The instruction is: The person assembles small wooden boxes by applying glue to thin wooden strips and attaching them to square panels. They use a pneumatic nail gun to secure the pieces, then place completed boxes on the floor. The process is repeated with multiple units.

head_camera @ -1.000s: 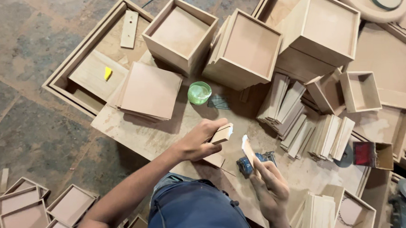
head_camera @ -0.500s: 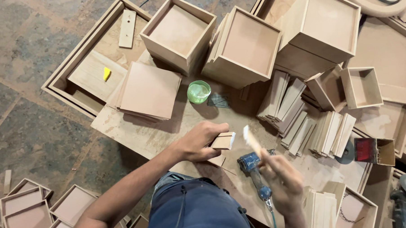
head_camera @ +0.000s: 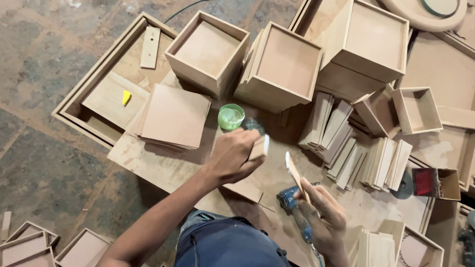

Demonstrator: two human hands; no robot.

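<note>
Left hand (head_camera: 232, 156) is clenched around a small wooden block (head_camera: 259, 147), held just above the work board (head_camera: 159, 162); the block's pale end sticks out on the right of the fist. Right hand (head_camera: 324, 214) grips a thin wooden strip (head_camera: 293, 174) between thumb and fingers, strip tilted, its pale upper end pointing far-left toward the block. Block and strip are near each other, not touching.

A blue power tool (head_camera: 292, 202) lies on the board just left of the right hand; looks like its cord runs under the wrist, but that part is hard to read. A flat wooden piece (head_camera: 243, 190) lies on the board right below the left hand.

Green cup (head_camera: 230, 117) sits on the board just beyond the left hand. Stack of square panels (head_camera: 175, 119) is to the left of the cup. Three open wooden boxes stand at the far side: one (head_camera: 207, 49) far-left, one (head_camera: 282, 66) tilted in the middle, one (head_camera: 368, 39) on the right. Slats (head_camera: 348, 145) lean in rows to the right of the hands. A large shallow frame (head_camera: 96, 83) lies on the floor at the left with a small yellow bit (head_camera: 125, 97) in it.
</note>
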